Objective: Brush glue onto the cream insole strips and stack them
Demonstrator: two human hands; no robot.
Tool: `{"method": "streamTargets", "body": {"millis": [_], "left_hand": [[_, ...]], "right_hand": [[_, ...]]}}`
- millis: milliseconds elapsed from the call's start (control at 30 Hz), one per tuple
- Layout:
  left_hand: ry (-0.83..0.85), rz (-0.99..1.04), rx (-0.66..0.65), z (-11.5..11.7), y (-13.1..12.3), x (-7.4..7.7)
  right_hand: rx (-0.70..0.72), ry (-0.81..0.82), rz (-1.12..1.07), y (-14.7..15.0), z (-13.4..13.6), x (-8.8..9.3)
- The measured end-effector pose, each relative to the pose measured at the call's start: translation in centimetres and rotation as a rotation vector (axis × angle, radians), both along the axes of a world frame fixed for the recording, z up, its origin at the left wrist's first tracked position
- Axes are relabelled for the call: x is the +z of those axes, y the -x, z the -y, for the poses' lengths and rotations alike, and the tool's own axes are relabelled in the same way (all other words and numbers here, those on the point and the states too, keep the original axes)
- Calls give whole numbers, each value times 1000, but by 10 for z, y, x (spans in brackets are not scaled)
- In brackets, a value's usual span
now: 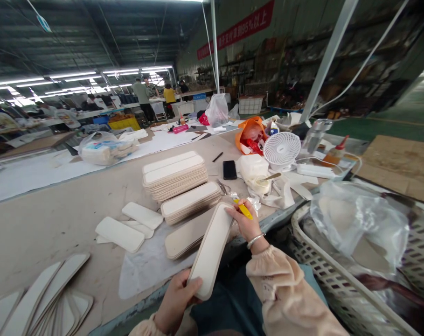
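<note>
A long white padded strip with rounded ends (pixel 212 252) is held tilted over the table's near edge. My left hand (pixel 178 296) grips its lower end, thumb on top. At its upper end my right hand (pixel 246 221) pinches the strip and also holds a yellow-handled tool (pixel 245 210); the tool's tip is hard to make out. Just beyond the strip lie a low brownish stack (pixel 187 235), a stack with a white top (pixel 191 200) and a taller double stack (pixel 175 170). Several loose white pieces (pixel 120 234) rest to the left.
More strips (pixel 47 298) fan out at the lower left. Beyond the stacks are a black phone (pixel 229 170), a pen (pixel 218 157), a white fan (pixel 282 149) and an orange bag (pixel 251 135). A plastic basket (pixel 337 270) stands at the right. People work far back.
</note>
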State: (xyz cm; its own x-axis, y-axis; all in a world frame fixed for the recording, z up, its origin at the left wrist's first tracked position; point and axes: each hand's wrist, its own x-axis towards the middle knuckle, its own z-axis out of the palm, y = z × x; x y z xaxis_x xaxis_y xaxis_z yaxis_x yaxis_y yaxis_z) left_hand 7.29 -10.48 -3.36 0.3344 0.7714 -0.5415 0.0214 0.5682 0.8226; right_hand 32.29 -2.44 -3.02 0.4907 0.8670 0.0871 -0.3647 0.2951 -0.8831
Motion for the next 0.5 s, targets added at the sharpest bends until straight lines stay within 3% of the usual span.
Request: {"method": "streamTargets", "body": {"millis": [500], "left_hand": [[-41, 14, -22, 7, -2, -13]], "right_hand": [[2, 10, 37, 0, 2, -1]]}}
